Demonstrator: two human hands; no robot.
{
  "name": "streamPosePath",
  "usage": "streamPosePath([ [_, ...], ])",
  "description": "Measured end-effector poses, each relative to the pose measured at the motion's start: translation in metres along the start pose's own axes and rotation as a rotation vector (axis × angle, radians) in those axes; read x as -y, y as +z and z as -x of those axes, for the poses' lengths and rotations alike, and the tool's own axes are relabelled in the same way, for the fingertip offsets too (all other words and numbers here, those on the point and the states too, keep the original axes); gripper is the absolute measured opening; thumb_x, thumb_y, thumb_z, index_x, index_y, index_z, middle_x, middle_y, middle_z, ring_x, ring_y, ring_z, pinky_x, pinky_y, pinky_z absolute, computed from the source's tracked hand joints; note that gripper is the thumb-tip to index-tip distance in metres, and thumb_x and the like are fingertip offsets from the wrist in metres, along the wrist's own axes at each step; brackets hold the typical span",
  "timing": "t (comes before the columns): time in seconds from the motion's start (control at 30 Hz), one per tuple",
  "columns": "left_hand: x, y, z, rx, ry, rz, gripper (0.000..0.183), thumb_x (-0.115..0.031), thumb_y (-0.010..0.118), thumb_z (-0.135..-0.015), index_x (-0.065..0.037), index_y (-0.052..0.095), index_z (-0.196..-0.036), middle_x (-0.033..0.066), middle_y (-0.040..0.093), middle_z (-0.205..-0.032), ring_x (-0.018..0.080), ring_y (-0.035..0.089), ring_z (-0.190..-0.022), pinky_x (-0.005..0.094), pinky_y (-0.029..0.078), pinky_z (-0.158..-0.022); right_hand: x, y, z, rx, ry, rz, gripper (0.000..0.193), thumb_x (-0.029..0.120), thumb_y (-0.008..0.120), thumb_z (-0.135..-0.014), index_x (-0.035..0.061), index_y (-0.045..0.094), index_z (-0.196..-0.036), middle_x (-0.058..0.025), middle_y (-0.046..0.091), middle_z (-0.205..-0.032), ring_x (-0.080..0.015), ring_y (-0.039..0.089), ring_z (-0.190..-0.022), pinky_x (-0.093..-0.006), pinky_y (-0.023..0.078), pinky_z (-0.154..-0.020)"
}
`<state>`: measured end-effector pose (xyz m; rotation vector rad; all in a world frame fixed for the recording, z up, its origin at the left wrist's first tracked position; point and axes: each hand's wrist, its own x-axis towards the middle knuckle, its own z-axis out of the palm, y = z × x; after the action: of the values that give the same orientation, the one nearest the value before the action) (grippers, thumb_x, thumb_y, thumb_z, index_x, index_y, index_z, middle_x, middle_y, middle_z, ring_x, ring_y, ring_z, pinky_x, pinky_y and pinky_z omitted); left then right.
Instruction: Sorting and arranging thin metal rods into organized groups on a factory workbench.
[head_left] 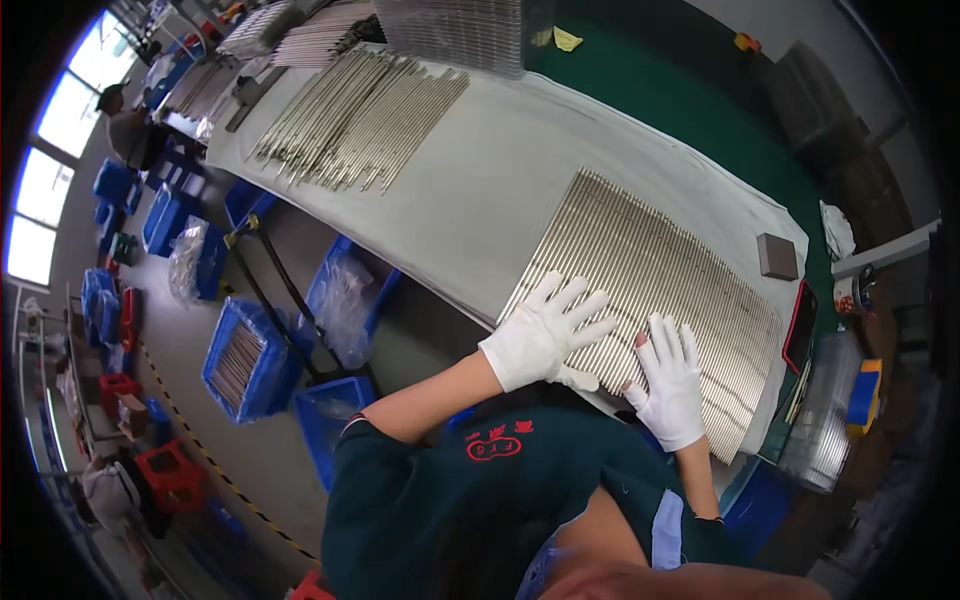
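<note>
A wide sheet of thin, shiny metal rods [650,250] lies side by side on the white-covered table [440,215] in front of me. My left hand [550,335], in a white glove, rests on the near left part of the rods with its fingers spread. My right hand [668,388], also gloved, lies on the rods near the table's front edge. Its fingers are stretched out, and bare skin shows at the thumb and one fingertip. Neither hand holds anything visible.
Another batch of rods [365,115], less even, lies farther left. A grey-brown block [777,257] and a red-edged phone [800,328] are at the right. Blue bins [250,355] stand on the floor at left. People [130,130] are in the background.
</note>
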<state>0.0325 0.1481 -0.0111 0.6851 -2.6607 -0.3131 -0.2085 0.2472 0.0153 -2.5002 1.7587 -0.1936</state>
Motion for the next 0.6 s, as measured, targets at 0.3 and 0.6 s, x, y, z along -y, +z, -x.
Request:
streamPosePath([
  [0.3, 0.004, 0.007, -0.007, -0.091, 0.043, 0.024, 0.086, -0.070, 0.065, -0.074, -0.008, 0.061, -0.133, 0.0142, 0.057, -0.138, 0.0324, 0.050, -0.131, 0.0472, 0.036, -0.111, -0.009, 0.006, 0.001, -0.005, 0.008, 0.060, 0.066, 0.041, 0.060, -0.086, -0.0062, 0.055, -0.132, -0.0262, 0.042, -0.154, -0.0439, 0.035, -0.145, -0.0567, 0.020, -0.123],
  [0.6, 0.002, 0.012, -0.007, -0.193, 0.055, 0.006, 0.069, -0.063, 0.059, -0.083, -0.008, 0.064, -0.126, 0.0130, 0.059, -0.128, 0.0292, 0.052, -0.120, 0.0432, 0.040, -0.102, -0.013, 0.010, 0.004, -0.005, -0.017, 0.084, 0.070, 0.043, 0.061, -0.089, -0.0025, 0.049, -0.141, -0.0256, 0.039, -0.156, -0.0439, 0.033, -0.147, -0.0560, 0.019, -0.123],
])
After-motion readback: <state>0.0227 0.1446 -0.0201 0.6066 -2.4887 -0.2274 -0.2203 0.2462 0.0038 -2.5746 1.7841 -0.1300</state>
